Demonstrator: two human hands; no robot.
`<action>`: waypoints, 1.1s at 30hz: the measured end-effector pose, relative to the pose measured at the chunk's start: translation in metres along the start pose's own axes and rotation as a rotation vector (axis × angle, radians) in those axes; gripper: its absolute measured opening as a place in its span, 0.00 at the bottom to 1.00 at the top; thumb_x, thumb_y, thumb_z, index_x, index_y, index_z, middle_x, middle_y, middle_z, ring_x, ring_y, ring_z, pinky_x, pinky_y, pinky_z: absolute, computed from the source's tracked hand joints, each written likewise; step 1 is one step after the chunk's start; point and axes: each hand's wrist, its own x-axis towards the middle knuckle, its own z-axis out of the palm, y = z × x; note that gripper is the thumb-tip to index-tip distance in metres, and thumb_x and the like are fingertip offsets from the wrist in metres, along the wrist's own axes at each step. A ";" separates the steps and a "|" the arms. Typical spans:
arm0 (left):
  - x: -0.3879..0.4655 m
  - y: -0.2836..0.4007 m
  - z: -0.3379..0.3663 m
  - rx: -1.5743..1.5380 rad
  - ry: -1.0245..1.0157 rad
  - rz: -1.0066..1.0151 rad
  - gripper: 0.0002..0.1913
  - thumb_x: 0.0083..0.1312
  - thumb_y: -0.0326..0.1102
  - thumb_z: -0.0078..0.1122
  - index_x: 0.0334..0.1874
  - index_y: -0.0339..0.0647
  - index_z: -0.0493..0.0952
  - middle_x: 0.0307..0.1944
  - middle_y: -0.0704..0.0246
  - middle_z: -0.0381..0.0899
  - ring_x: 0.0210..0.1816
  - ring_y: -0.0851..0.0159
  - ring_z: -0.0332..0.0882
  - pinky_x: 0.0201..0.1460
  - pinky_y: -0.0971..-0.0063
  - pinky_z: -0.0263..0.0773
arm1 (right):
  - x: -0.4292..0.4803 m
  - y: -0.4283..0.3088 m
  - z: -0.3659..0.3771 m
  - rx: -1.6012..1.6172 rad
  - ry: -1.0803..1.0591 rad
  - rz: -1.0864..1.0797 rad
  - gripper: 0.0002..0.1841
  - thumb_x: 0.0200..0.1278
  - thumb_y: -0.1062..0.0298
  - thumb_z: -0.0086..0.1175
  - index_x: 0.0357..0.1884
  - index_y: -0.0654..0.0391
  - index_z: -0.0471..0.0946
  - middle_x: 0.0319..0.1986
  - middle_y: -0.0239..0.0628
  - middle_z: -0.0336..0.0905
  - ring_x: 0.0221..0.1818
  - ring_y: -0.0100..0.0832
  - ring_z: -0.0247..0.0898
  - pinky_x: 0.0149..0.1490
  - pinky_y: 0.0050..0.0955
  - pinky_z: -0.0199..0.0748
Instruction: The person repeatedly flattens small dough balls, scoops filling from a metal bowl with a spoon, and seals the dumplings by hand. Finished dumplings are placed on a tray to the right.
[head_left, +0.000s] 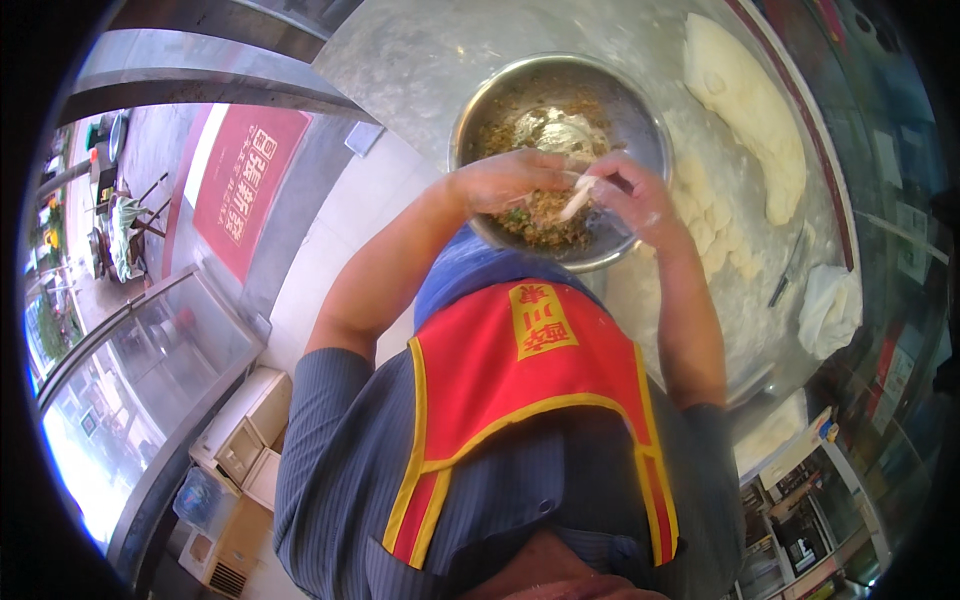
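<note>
A wide stainless steel bowl stands before me, with a chopped, brownish filling flecked with green spread inside. A pale, whitish mass lies on the filling toward the far side. Over the near half of the bowl, my left hand and my right hand meet at a small strip of white dough. The right fingers pinch its upper part, and one end hangs down. The left fingertips grip it from the other side; the left palm is hidden.
The bowl rests on a floury metal worktop. On the right lie a long dough slab, several small dough pieces, a knife and a crumpled white bag or cloth. A glass-panelled barrier stands at left.
</note>
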 end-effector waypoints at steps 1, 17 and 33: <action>0.006 -0.001 0.007 0.039 0.075 0.049 0.32 0.77 0.38 0.57 0.80 0.36 0.62 0.60 0.67 0.81 0.58 0.73 0.78 0.60 0.78 0.74 | -0.001 0.007 -0.001 0.038 -0.010 0.050 0.07 0.73 0.70 0.61 0.46 0.61 0.83 0.40 0.30 0.81 0.43 0.21 0.75 0.50 0.24 0.74; 0.005 0.033 0.038 -0.717 0.221 -0.307 0.19 0.75 0.33 0.59 0.64 0.29 0.75 0.53 0.59 0.84 0.54 0.62 0.85 0.47 0.65 0.84 | -0.038 0.021 0.008 0.224 0.204 0.134 0.10 0.74 0.65 0.62 0.47 0.61 0.82 0.35 0.28 0.79 0.33 0.19 0.73 0.41 0.21 0.74; 0.041 0.051 0.031 0.044 -0.083 -0.447 0.25 0.72 0.36 0.58 0.69 0.32 0.73 0.52 0.66 0.81 0.50 0.71 0.79 0.52 0.75 0.75 | -0.059 0.042 0.026 0.020 0.286 0.133 0.08 0.73 0.69 0.62 0.49 0.60 0.80 0.40 0.28 0.80 0.42 0.20 0.75 0.50 0.22 0.75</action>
